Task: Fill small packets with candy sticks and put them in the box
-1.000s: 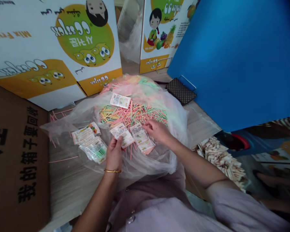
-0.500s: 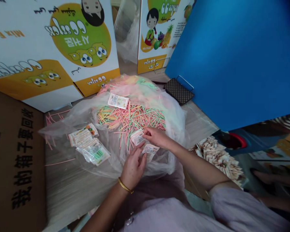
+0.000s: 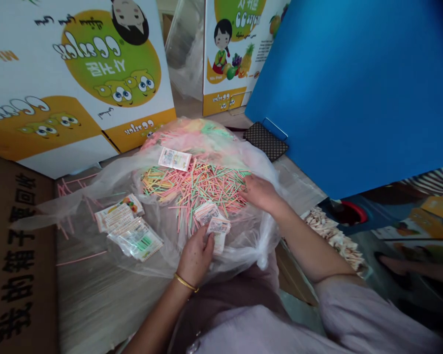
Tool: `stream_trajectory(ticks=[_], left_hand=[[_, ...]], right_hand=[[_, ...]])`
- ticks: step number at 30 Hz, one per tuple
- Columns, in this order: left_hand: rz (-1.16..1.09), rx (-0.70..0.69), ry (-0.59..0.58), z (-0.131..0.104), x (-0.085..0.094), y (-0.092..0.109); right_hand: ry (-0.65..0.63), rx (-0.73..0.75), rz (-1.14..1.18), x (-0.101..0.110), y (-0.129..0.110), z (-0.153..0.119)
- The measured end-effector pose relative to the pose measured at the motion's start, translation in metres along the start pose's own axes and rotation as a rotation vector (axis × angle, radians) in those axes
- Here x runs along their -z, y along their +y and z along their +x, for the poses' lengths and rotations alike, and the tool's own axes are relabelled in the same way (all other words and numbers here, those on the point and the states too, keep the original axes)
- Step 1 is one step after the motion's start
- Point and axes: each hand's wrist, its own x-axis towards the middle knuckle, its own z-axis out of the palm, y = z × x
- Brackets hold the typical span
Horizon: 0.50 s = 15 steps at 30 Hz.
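Observation:
A heap of thin pink, green and yellow sticks (image 3: pixel 206 183) lies in a spread-open clear plastic bag (image 3: pixel 158 206). My left hand (image 3: pixel 196 255), with a gold bangle at the wrist, pinches the lower left edge of a small printed packet (image 3: pixel 219 226). Another printed packet (image 3: pixel 205 212) lies partly behind it. At the heap's right edge is my right hand (image 3: pixel 261 192), fingers curled among the sticks; what they grip is hidden. One packet (image 3: pixel 174 159) rests on top of the heap. To the left, several packets (image 3: pixel 135 238) overlap on the plastic.
Printed cartons (image 3: pixel 133 118) stand behind the bag. A brown box (image 3: pixel 22 255) is at the left and a large blue panel (image 3: pixel 347 98) at the right. A dark checked pouch (image 3: pixel 266 141) lies beside the bag. Below right is a pile of packets (image 3: pixel 334 241). Loose sticks (image 3: pixel 81 257) lie on the table.
My right hand has let go of the packets and moved right and up to the heap's edge. My left hand now pinches the nearer packet. The view has shifted slightly.

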Motion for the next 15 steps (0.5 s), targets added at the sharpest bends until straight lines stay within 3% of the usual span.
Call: stream_trajectory(ticks=[3, 6, 10, 15], left_hand=[[0.057, 0.052, -0.013, 0.001, 0.004, 0.002], [0.015, 0.078, 0.042, 0.003, 0.008, 0.004], [-0.231, 0.121, 0.145, 0.007, 0.013, 0.005], [-0.553, 0.330, 0.154, 0.013, 0.022, 0.007]], right_hand=[[-0.020, -0.002, -0.067, -0.008, -0.019, 0.004], [-0.088, 0.046, -0.101, -0.001, -0.033, 0.020], [-0.258, 0.132, -0.104, 0.017, -0.039, 0.037], [-0.280, 0.127, -0.096, 0.024, -0.038, 0.038]])
